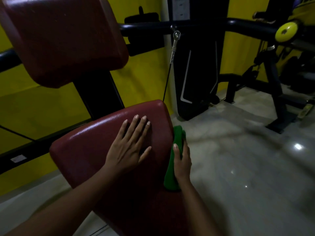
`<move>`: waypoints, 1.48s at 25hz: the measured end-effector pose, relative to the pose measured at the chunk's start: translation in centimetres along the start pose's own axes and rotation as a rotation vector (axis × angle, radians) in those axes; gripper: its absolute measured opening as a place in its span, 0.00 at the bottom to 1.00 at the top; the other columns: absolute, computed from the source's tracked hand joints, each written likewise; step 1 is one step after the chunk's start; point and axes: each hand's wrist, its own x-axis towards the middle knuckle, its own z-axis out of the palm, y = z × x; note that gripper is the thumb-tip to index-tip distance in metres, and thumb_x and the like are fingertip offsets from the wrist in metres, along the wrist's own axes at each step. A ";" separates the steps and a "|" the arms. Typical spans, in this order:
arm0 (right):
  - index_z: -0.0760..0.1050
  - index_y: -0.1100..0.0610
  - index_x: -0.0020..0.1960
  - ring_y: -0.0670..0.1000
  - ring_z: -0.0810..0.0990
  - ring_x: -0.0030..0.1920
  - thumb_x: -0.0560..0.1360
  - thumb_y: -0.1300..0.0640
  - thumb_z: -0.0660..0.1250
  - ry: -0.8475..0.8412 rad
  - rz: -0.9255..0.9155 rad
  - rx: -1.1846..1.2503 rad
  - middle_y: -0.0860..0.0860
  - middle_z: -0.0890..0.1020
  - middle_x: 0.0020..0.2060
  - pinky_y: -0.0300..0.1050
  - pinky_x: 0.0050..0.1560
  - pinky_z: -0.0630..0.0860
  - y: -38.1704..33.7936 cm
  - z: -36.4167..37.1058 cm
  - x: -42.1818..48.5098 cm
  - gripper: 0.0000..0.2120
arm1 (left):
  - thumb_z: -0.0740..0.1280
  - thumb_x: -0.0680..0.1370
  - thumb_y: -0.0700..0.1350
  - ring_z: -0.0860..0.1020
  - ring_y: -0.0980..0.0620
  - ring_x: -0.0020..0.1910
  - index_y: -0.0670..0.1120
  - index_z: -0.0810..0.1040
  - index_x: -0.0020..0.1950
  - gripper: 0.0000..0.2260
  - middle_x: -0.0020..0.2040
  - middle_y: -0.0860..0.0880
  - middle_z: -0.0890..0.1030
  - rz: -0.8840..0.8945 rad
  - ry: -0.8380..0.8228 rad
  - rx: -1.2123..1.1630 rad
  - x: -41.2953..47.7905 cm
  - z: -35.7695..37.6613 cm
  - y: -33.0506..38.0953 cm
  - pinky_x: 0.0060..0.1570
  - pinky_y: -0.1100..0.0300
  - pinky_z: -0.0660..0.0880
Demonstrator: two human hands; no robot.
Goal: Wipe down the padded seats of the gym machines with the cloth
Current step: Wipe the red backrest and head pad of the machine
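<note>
A dark red padded seat fills the lower middle of the head view. Above it stands the matching red back pad. My left hand lies flat on the seat's top with straight, spread fingers. My right hand holds a green cloth against the seat's right side edge, thumb on top of the cloth and the fingers wrapped round it. Part of the cloth sticks out above and below the hand.
A black machine post joins seat and back pad. A black bar crosses behind, with a cable and metal clip hanging down. Another black machine with a yellow cap stands at the right on glossy grey floor.
</note>
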 end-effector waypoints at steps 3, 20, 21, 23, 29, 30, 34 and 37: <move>0.57 0.51 0.75 0.54 0.65 0.70 0.78 0.41 0.54 -0.034 -0.084 -0.002 0.52 0.66 0.72 0.48 0.66 0.63 -3.4 0.7 4.1 0.28 | 0.51 0.79 0.59 0.55 0.43 0.76 0.40 0.58 0.76 0.31 0.76 0.41 0.58 0.000 0.013 0.017 0.2 -0.1 0.1 0.72 0.44 0.55; 0.58 0.56 0.74 0.57 0.65 0.70 0.82 0.51 0.53 0.001 0.407 0.076 0.57 0.65 0.71 0.48 0.67 0.63 14.8 -0.6 -4.1 0.23 | 0.49 0.79 0.56 0.55 0.44 0.75 0.42 0.55 0.77 0.29 0.77 0.42 0.55 0.397 0.004 0.203 -4.9 3.5 6.1 0.72 0.44 0.48; 0.58 0.55 0.74 0.57 0.65 0.70 0.81 0.49 0.53 -0.001 0.394 0.067 0.56 0.65 0.71 0.50 0.67 0.62 14.5 -0.4 -3.8 0.23 | 0.49 0.79 0.56 0.55 0.44 0.75 0.42 0.55 0.77 0.29 0.77 0.42 0.55 0.394 -0.001 0.209 -5.0 3.4 6.1 0.72 0.43 0.48; 0.61 0.53 0.73 0.54 0.68 0.67 0.77 0.43 0.53 0.019 0.259 0.081 0.54 0.69 0.68 0.49 0.65 0.64 12.0 -0.1 -2.6 0.27 | 0.50 0.79 0.55 0.54 0.44 0.75 0.42 0.55 0.77 0.29 0.77 0.42 0.54 0.385 0.010 0.190 -5.1 3.4 6.3 0.73 0.43 0.48; 0.66 0.56 0.70 0.50 0.72 0.60 0.74 0.37 0.51 0.043 0.079 0.153 0.53 0.73 0.63 0.40 0.57 0.66 12.2 0.0 -2.2 0.32 | 0.54 0.77 0.53 0.56 0.45 0.75 0.40 0.58 0.75 0.29 0.76 0.42 0.57 0.414 0.011 0.032 -7.3 6.1 10.6 0.74 0.46 0.48; 0.65 0.57 0.70 0.53 0.71 0.62 0.76 0.41 0.53 0.040 0.137 0.147 0.55 0.72 0.64 0.37 0.58 0.65 14.6 0.0 -3.0 0.28 | 0.54 0.77 0.52 0.55 0.46 0.75 0.40 0.58 0.75 0.29 0.76 0.43 0.57 0.452 -0.004 0.027 -8.0 6.9 11.6 0.74 0.46 0.48; 0.65 0.62 0.70 0.57 0.70 0.66 0.80 0.51 0.53 0.022 0.254 0.082 0.59 0.71 0.67 0.41 0.62 0.65 22.4 -0.4 -5.2 0.22 | 0.52 0.79 0.53 0.53 0.46 0.75 0.40 0.57 0.76 0.28 0.77 0.43 0.55 0.479 -0.015 0.107 -9.5 8.8 13.1 0.74 0.46 0.45; 0.65 0.63 0.70 0.58 0.70 0.66 0.82 0.57 0.53 -0.071 0.412 -0.019 0.60 0.71 0.66 0.43 0.61 0.66 25.8 -1.6 -6.7 0.19 | 0.52 0.80 0.53 0.53 0.46 0.76 0.40 0.57 0.76 0.28 0.77 0.43 0.55 0.484 -0.013 0.104 -9.5 9.0 13.5 0.74 0.47 0.45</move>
